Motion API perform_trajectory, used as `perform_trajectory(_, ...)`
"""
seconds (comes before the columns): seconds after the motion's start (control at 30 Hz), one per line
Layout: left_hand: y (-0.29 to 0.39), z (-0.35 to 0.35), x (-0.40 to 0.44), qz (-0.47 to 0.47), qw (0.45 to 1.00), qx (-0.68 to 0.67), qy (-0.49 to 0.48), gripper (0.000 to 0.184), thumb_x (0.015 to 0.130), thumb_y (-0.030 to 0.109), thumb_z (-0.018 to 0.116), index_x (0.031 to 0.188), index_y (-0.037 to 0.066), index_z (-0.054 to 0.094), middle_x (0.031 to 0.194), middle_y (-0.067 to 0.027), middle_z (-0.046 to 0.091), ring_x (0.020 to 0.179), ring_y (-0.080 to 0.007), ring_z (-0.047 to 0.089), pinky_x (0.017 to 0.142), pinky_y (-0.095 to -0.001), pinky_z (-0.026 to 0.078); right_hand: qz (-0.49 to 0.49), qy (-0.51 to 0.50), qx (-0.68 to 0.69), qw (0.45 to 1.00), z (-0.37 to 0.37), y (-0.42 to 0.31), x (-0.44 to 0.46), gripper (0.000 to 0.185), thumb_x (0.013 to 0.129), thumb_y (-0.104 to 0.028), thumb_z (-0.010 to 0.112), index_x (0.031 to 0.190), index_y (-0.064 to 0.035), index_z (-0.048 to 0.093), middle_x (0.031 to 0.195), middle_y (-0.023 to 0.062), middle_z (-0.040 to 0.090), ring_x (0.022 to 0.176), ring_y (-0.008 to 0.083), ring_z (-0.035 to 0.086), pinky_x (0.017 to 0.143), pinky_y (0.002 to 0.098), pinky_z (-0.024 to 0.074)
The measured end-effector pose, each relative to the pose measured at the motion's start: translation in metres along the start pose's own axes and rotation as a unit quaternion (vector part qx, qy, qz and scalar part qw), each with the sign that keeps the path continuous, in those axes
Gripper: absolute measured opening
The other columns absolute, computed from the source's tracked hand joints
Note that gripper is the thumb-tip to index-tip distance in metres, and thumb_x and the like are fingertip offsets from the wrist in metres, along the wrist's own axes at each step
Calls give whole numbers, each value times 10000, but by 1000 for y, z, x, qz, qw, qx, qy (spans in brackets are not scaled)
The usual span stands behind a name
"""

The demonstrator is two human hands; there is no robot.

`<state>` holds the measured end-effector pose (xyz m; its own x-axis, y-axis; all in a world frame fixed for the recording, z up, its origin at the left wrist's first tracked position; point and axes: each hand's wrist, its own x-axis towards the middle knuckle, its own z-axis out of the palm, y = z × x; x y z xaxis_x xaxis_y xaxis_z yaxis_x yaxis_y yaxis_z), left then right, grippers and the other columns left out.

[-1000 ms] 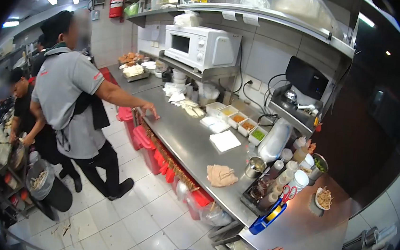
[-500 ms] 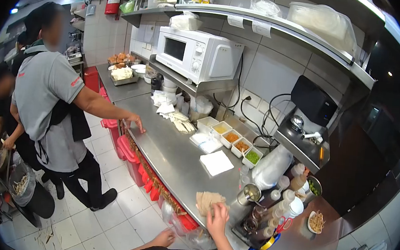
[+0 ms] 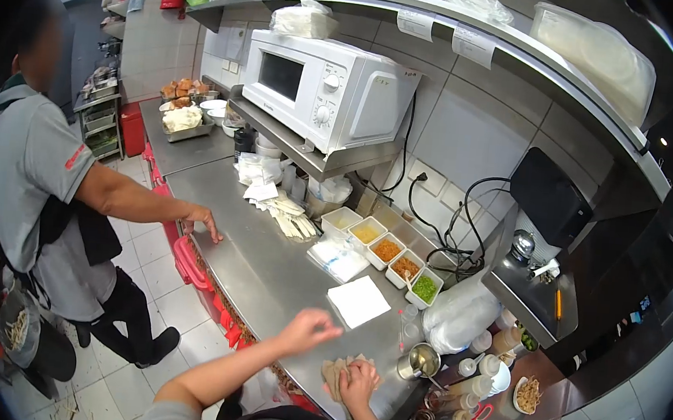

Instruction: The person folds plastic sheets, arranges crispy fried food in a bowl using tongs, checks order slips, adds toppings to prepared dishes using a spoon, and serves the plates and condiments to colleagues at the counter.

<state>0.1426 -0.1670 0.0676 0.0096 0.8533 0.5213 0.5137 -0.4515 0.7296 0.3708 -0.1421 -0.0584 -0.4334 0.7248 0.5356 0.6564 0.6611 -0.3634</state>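
Note:
My right hand [image 3: 357,381] rests on a crumpled beige cloth [image 3: 332,376] on the steel counter [image 3: 266,284], with its fingers curled over it. Over the counter's front edge, left of the cloth, my left hand [image 3: 310,332] is raised with bent fingers; its fingertips are blurred. A stack of white paper sheets [image 3: 359,301] lies just beyond my hands. To the right of the sheets stands a metal pot [image 3: 421,363] with a utensil in it.
Several small tubs of chopped food [image 3: 386,250] line the back. Squeeze bottles [image 3: 465,389] crowd the right side. A microwave [image 3: 323,93] sits on a raised shelf. At the left, a co-worker [image 3: 45,160] leans one hand on the counter's edge.
My right hand has come down onto the cloth and bunched it up. My left hand has risen from below the counter's edge toward the sheets. The view has shifted closer to the counter.

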Motion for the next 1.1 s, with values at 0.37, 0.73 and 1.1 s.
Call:
perform_trajectory(0.37,108,-119,327,336,877,-338,61,277,931,92,457,1198,22,466,917,-68,579,828,-123,577,764,-275,461,60,28,-30,997,-5,-18,11,167,700,-209,674,798,-79,638,932,49,585,947,279,500,841,426,350)
perform_trajectory(0.73,183,-161,494,188,892,-386,140,440,809,398,710,839,-41,693,737,-49,638,680,-105,531,631,-282,449,178,56,-42,982,9,-10,7,195,688,-219,689,814,-75,648,933,61,582,933,297,499,833,430,362)
perform_trajectory(1.1,241,-95,478,149,942,-265,144,437,844,507,585,709,108,701,674,-52,643,736,-230,607,942,-533,249,160,57,-29,985,15,5,2,224,676,-249,705,814,-78,664,935,59,591,943,291,495,844,412,353)
